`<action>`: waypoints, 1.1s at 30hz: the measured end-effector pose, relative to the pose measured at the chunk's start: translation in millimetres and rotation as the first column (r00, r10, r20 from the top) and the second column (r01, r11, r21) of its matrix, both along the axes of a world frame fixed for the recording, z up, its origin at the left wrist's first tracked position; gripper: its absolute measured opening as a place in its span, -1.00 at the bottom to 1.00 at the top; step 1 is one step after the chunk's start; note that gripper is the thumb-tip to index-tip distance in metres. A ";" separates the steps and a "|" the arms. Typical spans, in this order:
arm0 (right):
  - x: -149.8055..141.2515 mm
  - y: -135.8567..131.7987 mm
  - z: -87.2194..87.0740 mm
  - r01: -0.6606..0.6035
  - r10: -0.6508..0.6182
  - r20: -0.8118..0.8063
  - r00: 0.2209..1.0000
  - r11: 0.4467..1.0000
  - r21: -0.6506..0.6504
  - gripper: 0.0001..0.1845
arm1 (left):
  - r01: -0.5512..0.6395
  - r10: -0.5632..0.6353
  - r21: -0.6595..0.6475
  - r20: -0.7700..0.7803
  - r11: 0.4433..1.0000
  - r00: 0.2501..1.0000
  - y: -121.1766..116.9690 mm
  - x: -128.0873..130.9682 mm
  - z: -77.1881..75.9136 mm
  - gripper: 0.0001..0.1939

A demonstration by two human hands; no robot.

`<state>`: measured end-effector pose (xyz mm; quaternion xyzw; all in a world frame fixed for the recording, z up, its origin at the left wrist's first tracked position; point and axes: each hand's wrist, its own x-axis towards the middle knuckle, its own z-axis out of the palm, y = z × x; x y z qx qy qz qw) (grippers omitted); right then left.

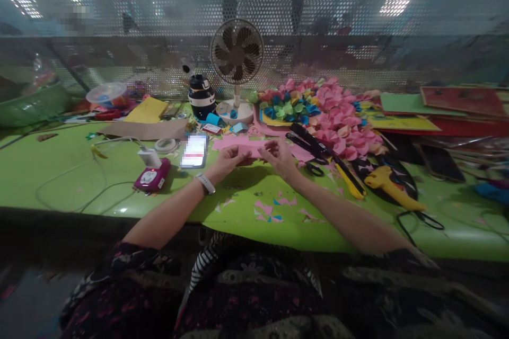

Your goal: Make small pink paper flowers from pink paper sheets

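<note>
Both hands meet over a strip of pink paper just above the green table. My left hand, with a white watch band at its wrist, pinches the paper's left part between thumb and fingers. At the right part, the fingers of my right hand are closed on the same paper. More pink paper lies flat behind the hands. A lit phone lies left of my left hand. Black-handled scissors and a black stapler lie right of my right hand.
A small fan and a black bottle stand at the back. Pink paper flowers are heaped behind right. A yellow cutter and yellow glue gun lie right. A purple power adapter with cables lies left. Paper scraps litter the front.
</note>
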<state>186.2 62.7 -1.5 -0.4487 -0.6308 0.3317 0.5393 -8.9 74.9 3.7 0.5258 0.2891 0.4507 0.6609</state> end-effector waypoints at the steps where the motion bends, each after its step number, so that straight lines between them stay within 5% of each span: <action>1: 0.3 -0.1 0.4 -0.020 0.020 0.009 1.000 1.000 -0.021 -0.43 | 0.003 -0.003 0.001 -0.002 1.000 1.000 -0.1 0.1 0.1 -0.52; 9: 0.1 -7.9 5.1 -0.145 0.156 0.210 0.965 0.987 -0.068 -0.46 | -0.003 0.003 0.032 -0.005 0.999 1.000 -2.4 1.1 1.4 -0.56; 19: -1.1 -6.0 4.5 -0.193 0.203 0.173 0.964 0.979 -0.072 -0.47 | 0.036 -0.031 0.060 -0.069 0.998 0.997 -0.6 -5.8 3.5 -0.37; 33: -0.2 -2.7 6.0 -0.318 0.322 -0.040 0.946 0.896 -0.310 -0.54 | -0.012 0.026 0.112 -0.124 0.994 0.992 4.8 -12.4 3.6 -0.38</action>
